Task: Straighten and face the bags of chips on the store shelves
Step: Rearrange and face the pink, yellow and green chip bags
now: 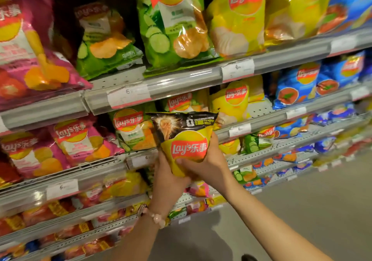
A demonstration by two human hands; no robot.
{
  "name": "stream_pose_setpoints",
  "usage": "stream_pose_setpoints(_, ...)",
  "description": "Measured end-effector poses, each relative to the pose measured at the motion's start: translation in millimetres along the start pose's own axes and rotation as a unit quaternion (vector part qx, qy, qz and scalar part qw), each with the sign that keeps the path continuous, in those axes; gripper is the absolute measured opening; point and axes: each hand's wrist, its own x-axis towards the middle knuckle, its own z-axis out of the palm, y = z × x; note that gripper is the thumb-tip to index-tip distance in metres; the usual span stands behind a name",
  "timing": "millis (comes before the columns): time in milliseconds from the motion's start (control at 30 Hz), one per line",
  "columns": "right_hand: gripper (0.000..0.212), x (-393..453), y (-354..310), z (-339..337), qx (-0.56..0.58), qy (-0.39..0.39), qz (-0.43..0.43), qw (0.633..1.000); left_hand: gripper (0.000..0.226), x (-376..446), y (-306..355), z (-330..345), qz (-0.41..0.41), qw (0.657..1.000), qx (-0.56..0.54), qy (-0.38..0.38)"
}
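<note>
Held one yellow bag (186, 146) in front of the second shelf (267, 119), both hands' grip curled around it: left hand (168, 177), right hand (209, 166). Two green bags (106, 41) above.

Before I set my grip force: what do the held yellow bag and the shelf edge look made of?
Yellow bag: thin glossy plastic or foil film, judging by its sheen and creases where both hands grip it. Shelf edge: grey, semi-glossy rail, plastic or painted metal; it shows a straight highlight.
</note>
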Motion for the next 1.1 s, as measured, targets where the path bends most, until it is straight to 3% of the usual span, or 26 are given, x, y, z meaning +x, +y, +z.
stream_pose_setpoints(267,0.108,26,16,-75,-0.032,0.086,-0.017,0.996,0.113,18,52,73,0.06,0.996,0.064,-0.017)
stream_pose_setpoints(467,0.097,58,42,-147,-0.055,0.145,0.015,0.988,0.118,42,70,105,0.087,0.983,0.104,-0.125)
stream_pose_setpoints(533,0.097,69,51,-173,-0.051,0.159,0.03,0.986,0.122,52,75,112,0.117,0.975,0.157,-0.108)
stream_pose_setpoints(633,0.098,88,58,-207,-0.07,0.18,0.031,0.981,0.125,73,87,125,0.199,0.944,0.259,-0.038)
stream_pose_setpoints(733,0.098,107,62,-236,-0.104,0.194,0.018,0.975,0.13,95,96,139,0.239,0.901,0.362,-0.024)
stream_pose_setpoints(900,0.094,142,61,-270,-0.142,0.196,-0.014,0.97,0.139,118,104,160,0.22,0.828,0.515,-0.022)
stream_pose_setpoints(1100,0.086,180,54,-281,-0.138,0.186,-0.072,0.97,0.119,129,98,179,0.201,0.778,0.59,0.074)
